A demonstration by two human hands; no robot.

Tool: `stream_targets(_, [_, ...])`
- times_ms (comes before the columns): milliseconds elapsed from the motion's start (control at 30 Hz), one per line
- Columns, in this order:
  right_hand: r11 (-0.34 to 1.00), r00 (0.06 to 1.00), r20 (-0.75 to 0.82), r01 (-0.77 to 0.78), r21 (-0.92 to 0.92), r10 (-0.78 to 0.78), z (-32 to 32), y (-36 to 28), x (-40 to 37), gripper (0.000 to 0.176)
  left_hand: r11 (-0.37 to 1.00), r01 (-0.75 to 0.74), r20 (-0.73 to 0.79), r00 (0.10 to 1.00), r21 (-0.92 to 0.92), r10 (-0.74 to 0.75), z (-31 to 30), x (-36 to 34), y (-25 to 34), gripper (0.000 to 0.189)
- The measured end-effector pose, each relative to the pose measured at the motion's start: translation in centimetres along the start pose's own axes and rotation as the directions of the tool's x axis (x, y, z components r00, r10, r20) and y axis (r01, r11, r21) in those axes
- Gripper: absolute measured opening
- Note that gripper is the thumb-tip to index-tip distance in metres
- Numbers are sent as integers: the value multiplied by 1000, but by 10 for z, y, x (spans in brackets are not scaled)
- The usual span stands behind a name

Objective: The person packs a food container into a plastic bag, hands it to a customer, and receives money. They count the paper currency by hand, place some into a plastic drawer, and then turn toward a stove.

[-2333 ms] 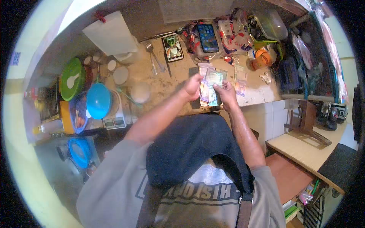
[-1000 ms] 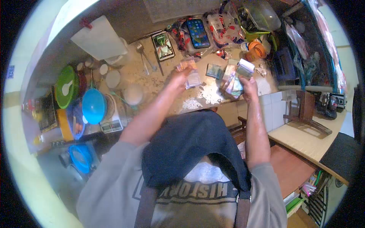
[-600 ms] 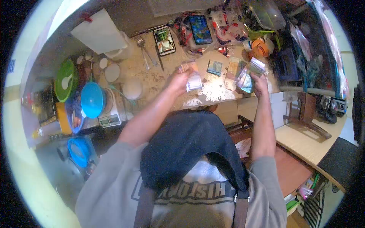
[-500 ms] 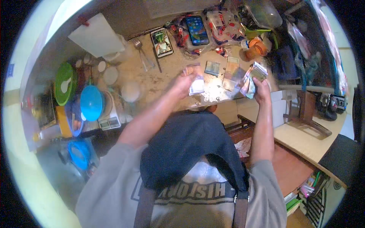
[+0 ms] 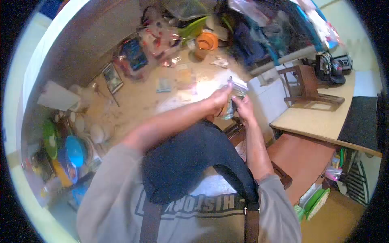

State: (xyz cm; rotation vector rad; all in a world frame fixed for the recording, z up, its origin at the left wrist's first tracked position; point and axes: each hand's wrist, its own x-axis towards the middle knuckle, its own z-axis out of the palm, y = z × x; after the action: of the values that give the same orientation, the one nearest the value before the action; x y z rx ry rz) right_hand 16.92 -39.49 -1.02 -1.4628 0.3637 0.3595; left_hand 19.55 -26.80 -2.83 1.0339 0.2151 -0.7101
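- At the near edge of the worn tan countertop (image 5: 135, 91), left hand (image 5: 220, 99) and right hand (image 5: 244, 108) are together, both gripping a loose bundle of multicoloured paper banknotes (image 5: 229, 111).
- Already laid out: a blue-green paper note (image 5: 164, 85), pale orange-brown paper notes (image 5: 183, 77) just beside it.
- So partway, I'd say: the bundle's not down yet. Too blurry to count, tbh.

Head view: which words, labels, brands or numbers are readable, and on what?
"HISTO", upside down on the shirt; later letters unclear or covered.
Banknotes: print too blurred to read.
Dark phone, white phone: screens too blurred.
Plastic pack: markings too blurred.
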Motion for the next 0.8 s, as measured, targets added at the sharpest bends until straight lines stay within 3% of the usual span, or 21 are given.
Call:
stream_targets(33, [997, 999, -17, 52, 50, -51, -26, -8, 7, 28, 974, -111, -6, 993, 199, 114, 20, 24, -6, 53])
stream_targets(100, [989, 994, -45, 107, 103, -103, -91, -21, 28, 29, 987, -54, 47, 998, 149, 47, 71, 44, 13, 53])
stream_targets(167, [903, 967, -215, 30, -428, -134, -159, -32, 63, 31, 972, -204, 171, 968, 115, 183, 110, 78, 12, 46])
stream_targets(200, [894, 969, -196, 50, -445, -152, -172, -54, 69, 32, 983, -128, 235, 967, 131, 94, 117, 106, 5, 39])
stream_targets(233, [884, 970, -176, 67, -463, -166, -183, -77, 75, 33, 971, -130, 202, 975, 201, 89, 128, 127, 2, 36])
stream_targets(300, [851, 992, -117, -20, -525, -49, -223, -83, 123, 33, 976, -58, 198, 980, 210, 16, 127, 160, -9, 34])
stream_targets(333, [766, 991, -128, -50, -641, -43, -220, -101, 130, 35, 976, -57, 189, 982, 208, 17, 127, 163, -15, 34])
stream_targets(367, [768, 992, -116, -44, -638, -40, -221, -102, 143, 35, 895, -86, 93, 994, 439, 49, 126, 163, -22, 35])
stream_targets(400, [654, 998, -2, 36, -756, -58, -220, -104, 159, 37, 758, -79, 4, 995, 648, 101, 122, 160, -28, 36])
stream_targets(433, [524, 992, 114, 128, -842, -58, -218, -106, 176, 38, 754, -67, -13, 995, 653, 100, 116, 159, -40, 36])
stream_targets(467, [181, 955, 295, 295, -938, -27, -226, -87, 211, 47, 725, -233, 47, 962, 648, 267, 107, 158, -54, 37])
stream_targets(500, [130, 942, 324, 332, -934, -83, -216, -82, 221, 48, 666, -393, 109, 898, 633, 426, 99, 154, -62, 37])
stream_targets(533, [99, 929, 338, 355, -930, -153, -201, -79, 224, 49, 396, -415, 229, 870, 819, 437, 106, 129, -29, 40])
stream_targets(567, [61, 909, 352, 373, -926, -222, -189, -74, 230, 50, 393, -406, 218, 871, 825, 440, 103, 130, -28, 40])
stream_targets(633, [10, 867, 358, 385, -923, -346, -172, -67, 237, 52, 174, -498, 374, 802, 850, 466, 99, 133, -23, 39])
stream_targets(667, [-1, 855, 353, 382, -924, -380, -167, -63, 238, 53, 169, -489, 367, 803, 856, 470, 99, 134, -20, 39])
stream_targets(733, [-2, 836, 341, 377, -926, -430, -162, -59, 239, 55, -50, -553, 510, 727, 832, 460, 102, 133, -14, 38])
stream_targets(767, [7, 834, 338, 379, -925, -437, -164, -59, 239, 56, -53, -550, 510, 729, 834, 456, 105, 131, -11, 38])
stream_targets(800, [21, 841, 334, 378, -926, -425, -168, -58, 238, 57, -186, -524, 554, 753, 831, 356, 108, 129, -7, 40])
